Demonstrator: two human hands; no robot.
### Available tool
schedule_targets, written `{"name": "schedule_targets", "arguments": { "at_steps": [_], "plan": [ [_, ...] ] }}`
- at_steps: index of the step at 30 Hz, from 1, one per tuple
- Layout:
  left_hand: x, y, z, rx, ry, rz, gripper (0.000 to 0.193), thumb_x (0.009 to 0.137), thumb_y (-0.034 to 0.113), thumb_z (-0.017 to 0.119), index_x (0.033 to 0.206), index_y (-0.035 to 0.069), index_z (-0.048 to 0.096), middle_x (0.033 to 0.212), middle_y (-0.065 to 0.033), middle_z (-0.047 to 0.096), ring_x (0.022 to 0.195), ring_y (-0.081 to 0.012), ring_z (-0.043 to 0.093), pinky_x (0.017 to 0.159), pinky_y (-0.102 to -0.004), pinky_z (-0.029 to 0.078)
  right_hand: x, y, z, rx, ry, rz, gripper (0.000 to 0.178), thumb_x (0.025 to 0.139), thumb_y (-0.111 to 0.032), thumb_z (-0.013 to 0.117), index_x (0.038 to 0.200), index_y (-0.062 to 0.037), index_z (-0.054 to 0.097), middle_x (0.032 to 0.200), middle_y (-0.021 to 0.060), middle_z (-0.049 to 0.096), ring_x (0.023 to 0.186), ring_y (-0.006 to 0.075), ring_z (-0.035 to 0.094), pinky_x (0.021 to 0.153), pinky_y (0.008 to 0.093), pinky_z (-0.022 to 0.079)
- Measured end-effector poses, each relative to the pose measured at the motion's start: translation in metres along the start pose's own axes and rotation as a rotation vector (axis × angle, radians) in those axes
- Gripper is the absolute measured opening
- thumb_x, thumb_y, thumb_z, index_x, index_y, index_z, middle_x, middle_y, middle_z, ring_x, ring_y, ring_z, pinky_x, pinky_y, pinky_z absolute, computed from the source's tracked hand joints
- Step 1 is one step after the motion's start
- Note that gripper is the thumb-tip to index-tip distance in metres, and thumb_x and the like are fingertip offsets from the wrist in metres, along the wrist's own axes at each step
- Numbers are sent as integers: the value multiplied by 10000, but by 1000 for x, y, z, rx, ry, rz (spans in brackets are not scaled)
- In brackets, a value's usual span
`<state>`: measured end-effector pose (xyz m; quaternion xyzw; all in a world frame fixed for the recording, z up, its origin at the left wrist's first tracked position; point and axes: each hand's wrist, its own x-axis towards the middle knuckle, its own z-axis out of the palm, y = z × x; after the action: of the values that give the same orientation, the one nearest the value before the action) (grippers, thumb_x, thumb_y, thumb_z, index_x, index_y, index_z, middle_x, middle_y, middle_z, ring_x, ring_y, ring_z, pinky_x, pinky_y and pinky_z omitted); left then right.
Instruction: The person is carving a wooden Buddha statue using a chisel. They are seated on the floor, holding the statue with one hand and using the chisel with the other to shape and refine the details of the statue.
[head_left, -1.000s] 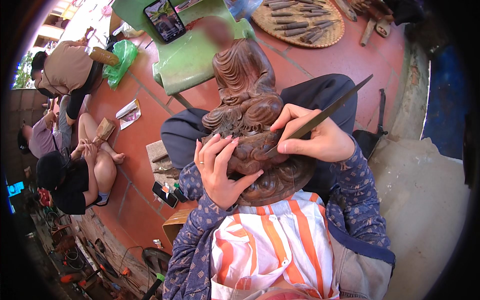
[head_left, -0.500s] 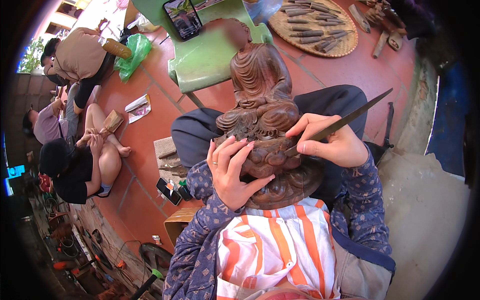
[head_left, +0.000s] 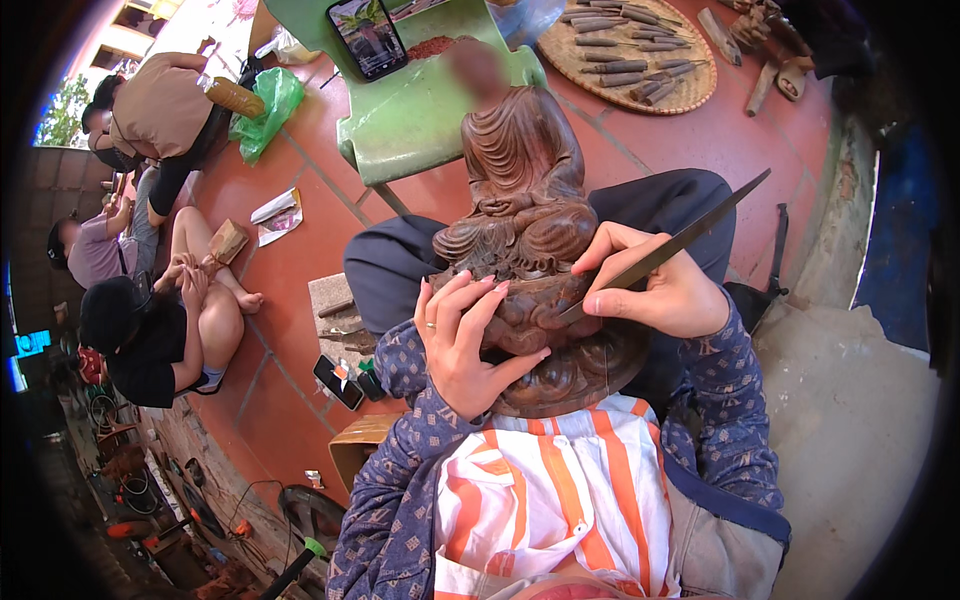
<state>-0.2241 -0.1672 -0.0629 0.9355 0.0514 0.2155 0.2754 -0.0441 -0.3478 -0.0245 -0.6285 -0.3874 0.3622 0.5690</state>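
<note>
A dark brown carved wooden statue [head_left: 520, 150] of a seated, robed figure stands between my knees, its rounded carved base toward me. My left hand [head_left: 465, 335] grips the base from the left, fingers over its upper edge and thumb lower down. In my right hand [head_left: 655, 285] is a long, flat, dark carving blade [head_left: 690, 232], pinched near its lower end. Its tip meets the front right of the base, while the long end points up and to the right. My right index fingertip rests near the statue's folded leg.
Behind the statue, a green plastic chair [head_left: 410, 140] bears a phone [head_left: 367, 38]. A round woven tray [head_left: 690, 85] of carving tools lies at the far right. Another phone [head_left: 338, 382] is on the tiles at my left. Several people sit further left, near a green bag [head_left: 268, 112].
The blade has tilted slightly, its far end swinging a little left and up, its tip shifting slightly left on the base. My left hand and the statue stay in place.
</note>
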Motion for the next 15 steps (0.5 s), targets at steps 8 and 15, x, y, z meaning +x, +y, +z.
{"name": "schedule_targets", "arguments": {
  "at_steps": [8, 15],
  "plan": [
    [1, 1, -1, -3, -3, -3, 772, 558, 257, 884, 1227, 82, 542, 1209, -94, 563, 1225, -327, 480, 1093, -552, 255, -1, -2, 4, -102, 18, -65, 132, 818, -101, 721, 814, 27, 690, 953, 92, 651, 879, 155, 594, 796, 280, 457],
    [1, 1, -2, 3, -7, 1, 775, 557, 260, 885, 1229, 86, 541, 1214, -93, 562, 1226, -327, 480, 1092, -552, 255, -1, 2, -4, 146, 33, 85, 141, 810, -116, 730, 810, 20, 693, 966, 84, 627, 915, 146, 578, 806, 277, 448]
  ]
}}
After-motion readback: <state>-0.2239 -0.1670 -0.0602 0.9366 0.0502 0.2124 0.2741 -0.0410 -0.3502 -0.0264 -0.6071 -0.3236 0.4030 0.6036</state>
